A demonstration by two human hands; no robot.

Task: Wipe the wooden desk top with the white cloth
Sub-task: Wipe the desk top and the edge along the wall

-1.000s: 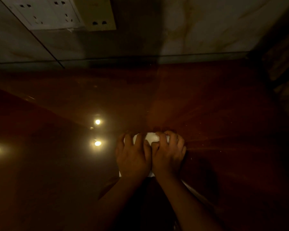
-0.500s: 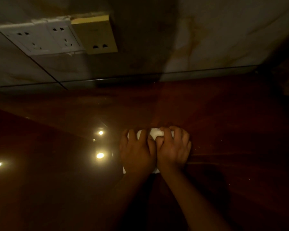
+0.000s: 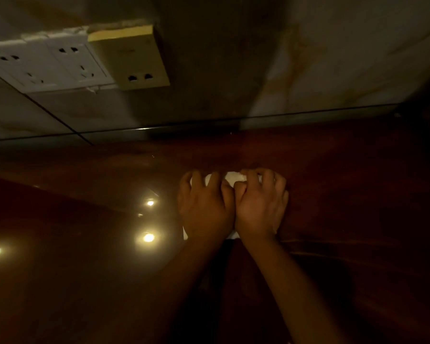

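The dark glossy wooden desk top (image 3: 333, 194) fills the lower half of the dim view. A white cloth (image 3: 232, 178) lies bunched on it near the middle, mostly hidden under both hands. My left hand (image 3: 205, 206) presses on the cloth's left part, fingers curled over its far edge. My right hand (image 3: 261, 203) sits right beside it, touching it, fingers bent and gripping the cloth's right part. Only slivers of white show between the fingers and below the wrists.
The wall (image 3: 233, 58) rises at the desk's far edge, a short way beyond the hands. White power sockets (image 3: 50, 67) and a beige socket plate (image 3: 132, 58) are mounted at upper left. Bright lamp reflections (image 3: 148, 237) glare on the desk, left of the hands.
Both hands have pushed the cloth forward over the desk toward the wall. The view has tilted so that more of the wall and sockets shows.
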